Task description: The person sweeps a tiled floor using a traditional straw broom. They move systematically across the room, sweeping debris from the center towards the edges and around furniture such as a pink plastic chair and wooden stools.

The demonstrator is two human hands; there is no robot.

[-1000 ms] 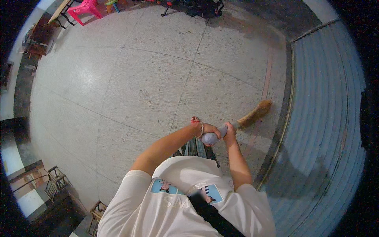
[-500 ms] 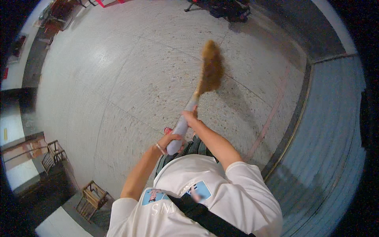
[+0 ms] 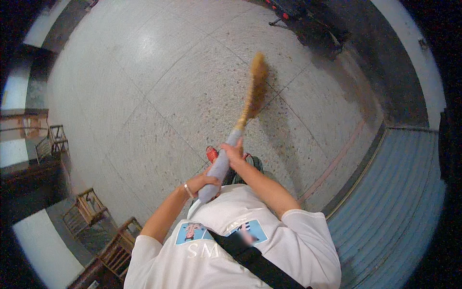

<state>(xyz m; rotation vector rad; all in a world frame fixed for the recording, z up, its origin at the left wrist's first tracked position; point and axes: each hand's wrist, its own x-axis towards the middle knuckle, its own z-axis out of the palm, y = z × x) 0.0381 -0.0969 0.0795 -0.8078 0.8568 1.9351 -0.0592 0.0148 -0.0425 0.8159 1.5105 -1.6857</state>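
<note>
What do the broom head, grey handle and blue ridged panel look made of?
Broom head: probably dried plant fibre, matte, going by its golden-brown colour; blur hides the strands.
Grey handle: perhaps plastic or plastic-wrapped; it looks smooth and evenly pale.
Blue panel: likely painted sheet metal, dull, judging by its regular ridges.

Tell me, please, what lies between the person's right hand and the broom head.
In the head view, the grey handle end, then a narrow yellow neck, lie between the right hand and the broom head.
</note>
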